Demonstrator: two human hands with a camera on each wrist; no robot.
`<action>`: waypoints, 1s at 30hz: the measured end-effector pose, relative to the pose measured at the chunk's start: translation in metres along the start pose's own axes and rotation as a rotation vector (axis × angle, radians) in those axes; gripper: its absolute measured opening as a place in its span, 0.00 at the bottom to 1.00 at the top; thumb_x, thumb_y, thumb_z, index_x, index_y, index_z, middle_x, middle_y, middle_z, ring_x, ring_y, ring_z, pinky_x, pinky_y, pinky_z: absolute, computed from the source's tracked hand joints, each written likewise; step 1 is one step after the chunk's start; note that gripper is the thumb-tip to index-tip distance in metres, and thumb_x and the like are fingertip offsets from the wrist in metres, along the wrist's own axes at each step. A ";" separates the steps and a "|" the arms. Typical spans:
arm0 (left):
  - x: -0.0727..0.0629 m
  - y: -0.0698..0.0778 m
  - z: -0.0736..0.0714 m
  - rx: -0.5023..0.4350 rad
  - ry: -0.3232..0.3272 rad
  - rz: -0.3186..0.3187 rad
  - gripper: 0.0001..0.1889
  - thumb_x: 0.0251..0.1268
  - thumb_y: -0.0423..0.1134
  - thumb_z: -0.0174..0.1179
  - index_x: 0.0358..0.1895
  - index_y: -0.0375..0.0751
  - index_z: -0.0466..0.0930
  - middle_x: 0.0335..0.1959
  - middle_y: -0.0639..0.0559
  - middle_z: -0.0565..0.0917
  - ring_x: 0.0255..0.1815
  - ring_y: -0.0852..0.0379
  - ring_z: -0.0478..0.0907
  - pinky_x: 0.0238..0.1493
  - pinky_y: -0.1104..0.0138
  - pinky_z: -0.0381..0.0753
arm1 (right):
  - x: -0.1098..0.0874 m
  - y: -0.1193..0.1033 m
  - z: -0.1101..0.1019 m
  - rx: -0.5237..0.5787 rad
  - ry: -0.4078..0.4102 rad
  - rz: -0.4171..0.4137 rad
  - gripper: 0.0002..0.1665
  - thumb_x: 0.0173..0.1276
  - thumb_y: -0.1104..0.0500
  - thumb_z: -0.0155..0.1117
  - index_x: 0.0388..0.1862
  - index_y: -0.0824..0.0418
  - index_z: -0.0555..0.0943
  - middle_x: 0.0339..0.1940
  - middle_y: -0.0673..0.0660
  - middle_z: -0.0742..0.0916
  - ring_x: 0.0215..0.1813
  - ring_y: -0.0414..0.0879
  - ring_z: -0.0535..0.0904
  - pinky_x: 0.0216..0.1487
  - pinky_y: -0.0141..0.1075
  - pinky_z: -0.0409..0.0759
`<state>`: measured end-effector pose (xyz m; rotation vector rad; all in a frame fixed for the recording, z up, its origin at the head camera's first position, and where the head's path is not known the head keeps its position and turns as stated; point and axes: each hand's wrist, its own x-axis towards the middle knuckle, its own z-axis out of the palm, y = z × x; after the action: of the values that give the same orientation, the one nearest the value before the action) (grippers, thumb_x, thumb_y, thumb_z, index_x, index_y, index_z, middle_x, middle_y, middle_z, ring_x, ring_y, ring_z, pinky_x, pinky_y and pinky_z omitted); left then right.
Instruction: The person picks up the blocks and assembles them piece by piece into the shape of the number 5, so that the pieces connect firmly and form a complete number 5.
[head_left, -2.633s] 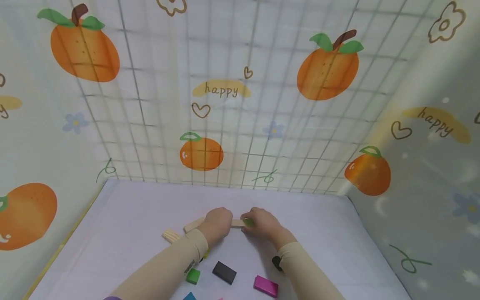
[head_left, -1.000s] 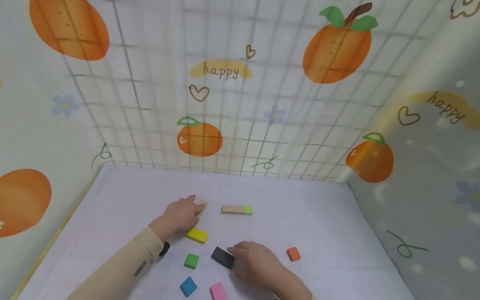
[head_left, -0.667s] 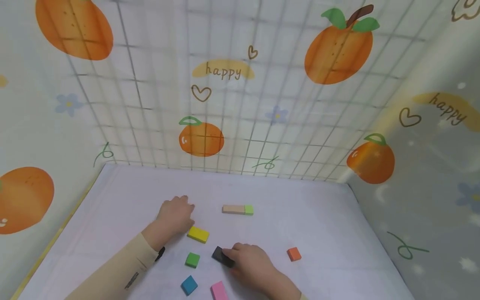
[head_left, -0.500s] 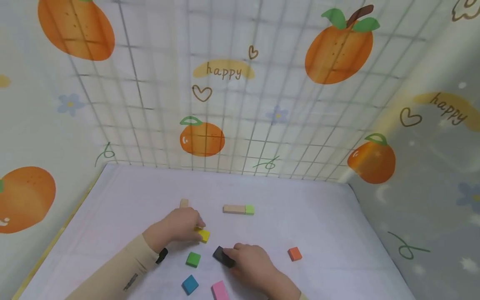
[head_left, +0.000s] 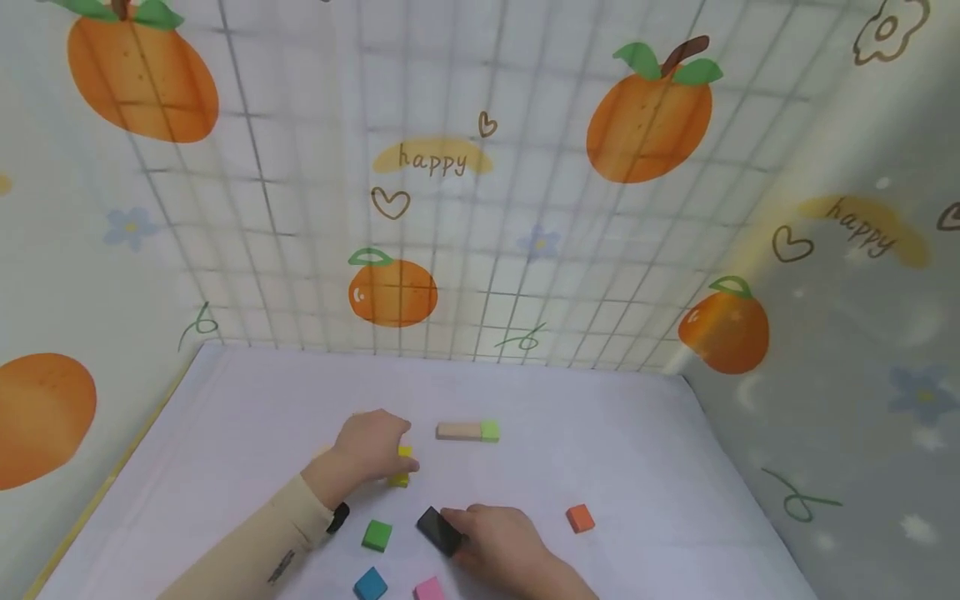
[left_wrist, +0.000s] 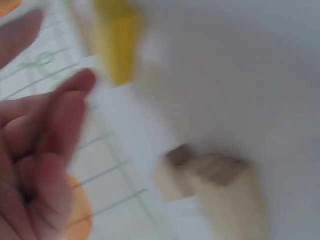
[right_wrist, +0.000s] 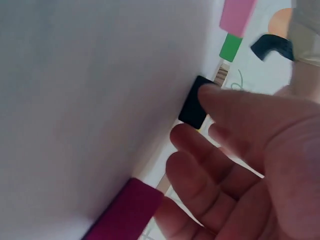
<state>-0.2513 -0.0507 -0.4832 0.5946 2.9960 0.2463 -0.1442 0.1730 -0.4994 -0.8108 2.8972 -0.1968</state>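
The left hand (left_wrist: pixel 35 145) filled the left side, fingers partly bent. Just past the fingertips (left_wrist: pixel 85 80) stood a yellow block (left_wrist: pixel 119 47), a narrow gap showing between. Lower down, two blurred wooden blocks (left_wrist: pixel 227 192) sat side by side on the white table (left_wrist: pixel 260 85). A curtain (left_wrist: pixel 112 165) behind carried grid lines and orange shapes.
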 end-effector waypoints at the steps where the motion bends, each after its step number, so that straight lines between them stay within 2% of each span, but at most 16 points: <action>1: -0.002 0.000 -0.004 0.007 -0.008 -0.001 0.30 0.46 0.62 0.76 0.48 0.45 0.87 0.39 0.54 0.88 0.38 0.56 0.81 0.42 0.59 0.80 | 0.000 0.000 0.000 0.003 -0.001 -0.002 0.28 0.58 0.53 0.78 0.60 0.46 0.83 0.36 0.43 0.88 0.30 0.31 0.75 0.36 0.31 0.79; 3: -0.005 0.002 -0.009 0.041 -0.032 0.010 0.27 0.38 0.61 0.80 0.39 0.46 0.86 0.31 0.57 0.85 0.32 0.58 0.78 0.36 0.61 0.78 | 0.001 -0.001 -0.002 0.005 -0.004 -0.001 0.26 0.59 0.55 0.77 0.59 0.46 0.84 0.35 0.43 0.88 0.30 0.31 0.75 0.37 0.31 0.80; 5: -0.006 0.006 -0.009 0.077 -0.053 0.031 0.24 0.36 0.57 0.82 0.31 0.47 0.83 0.24 0.58 0.79 0.26 0.59 0.73 0.32 0.62 0.76 | 0.003 -0.001 -0.004 0.005 -0.007 0.011 0.24 0.60 0.56 0.76 0.57 0.46 0.85 0.36 0.44 0.89 0.31 0.32 0.76 0.38 0.32 0.81; 7: -0.006 0.010 -0.005 0.132 -0.053 0.052 0.19 0.40 0.51 0.81 0.26 0.48 0.79 0.20 0.58 0.75 0.23 0.60 0.70 0.29 0.64 0.75 | 0.004 -0.002 -0.005 0.010 -0.020 0.027 0.23 0.61 0.57 0.75 0.56 0.46 0.86 0.38 0.44 0.89 0.32 0.32 0.78 0.40 0.33 0.82; 10: -0.004 0.014 0.001 0.191 -0.021 0.064 0.13 0.47 0.43 0.76 0.23 0.47 0.78 0.18 0.57 0.74 0.21 0.60 0.70 0.26 0.64 0.77 | 0.004 -0.003 -0.004 0.008 -0.022 0.038 0.22 0.61 0.57 0.75 0.55 0.46 0.86 0.38 0.44 0.90 0.34 0.32 0.79 0.41 0.34 0.83; 13: -0.001 0.014 0.004 0.219 0.027 0.067 0.13 0.51 0.38 0.72 0.19 0.48 0.74 0.16 0.57 0.73 0.19 0.61 0.69 0.23 0.65 0.76 | 0.005 -0.002 -0.004 0.014 -0.014 0.038 0.22 0.61 0.58 0.74 0.55 0.47 0.86 0.37 0.44 0.90 0.32 0.31 0.78 0.40 0.33 0.82; 17: 0.004 0.013 0.007 0.217 0.057 0.035 0.14 0.56 0.36 0.68 0.18 0.48 0.74 0.16 0.56 0.75 0.18 0.60 0.69 0.23 0.66 0.76 | 0.006 -0.003 -0.002 0.007 0.002 0.037 0.21 0.60 0.57 0.75 0.54 0.47 0.87 0.36 0.43 0.89 0.32 0.31 0.78 0.38 0.32 0.82; 23: 0.012 0.011 0.012 0.185 0.072 -0.010 0.11 0.62 0.40 0.68 0.23 0.46 0.79 0.20 0.54 0.78 0.20 0.61 0.71 0.24 0.65 0.78 | 0.008 -0.004 0.002 -0.011 0.000 0.045 0.21 0.60 0.56 0.76 0.53 0.47 0.87 0.34 0.43 0.90 0.31 0.31 0.79 0.37 0.32 0.82; 30: 0.020 0.010 0.021 0.157 0.082 -0.002 0.10 0.61 0.43 0.70 0.25 0.46 0.81 0.20 0.55 0.79 0.20 0.62 0.71 0.24 0.66 0.77 | 0.011 -0.006 0.002 0.013 -0.026 0.057 0.22 0.60 0.55 0.76 0.54 0.46 0.86 0.33 0.43 0.89 0.27 0.31 0.73 0.35 0.32 0.80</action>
<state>-0.2638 -0.0307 -0.5028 0.6098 3.1153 0.0362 -0.1500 0.1626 -0.5017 -0.7217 2.8876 -0.1982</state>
